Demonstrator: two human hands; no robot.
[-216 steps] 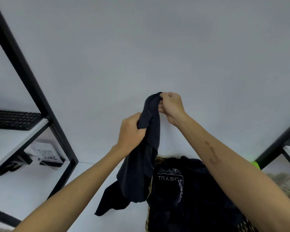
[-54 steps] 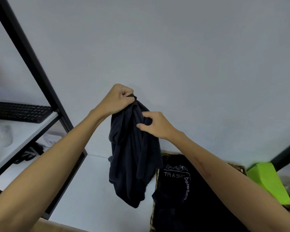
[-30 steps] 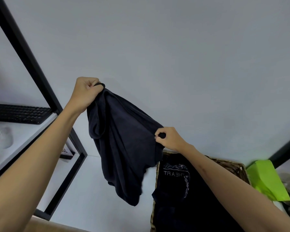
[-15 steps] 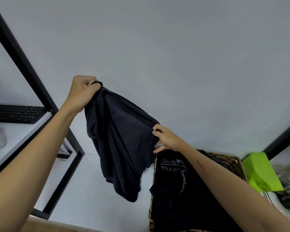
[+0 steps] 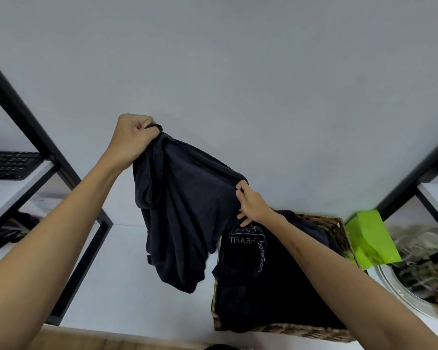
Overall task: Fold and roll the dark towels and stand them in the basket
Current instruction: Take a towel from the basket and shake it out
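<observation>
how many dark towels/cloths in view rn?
2 that can be told apart: one dark towel held up between the left hand and right hand, one printed dark cloth in the wicker basket. More may lie hidden in that dark pile.

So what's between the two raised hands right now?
In the head view, only the dark towel spans from the left hand to the right hand, held above the white surface.
</observation>
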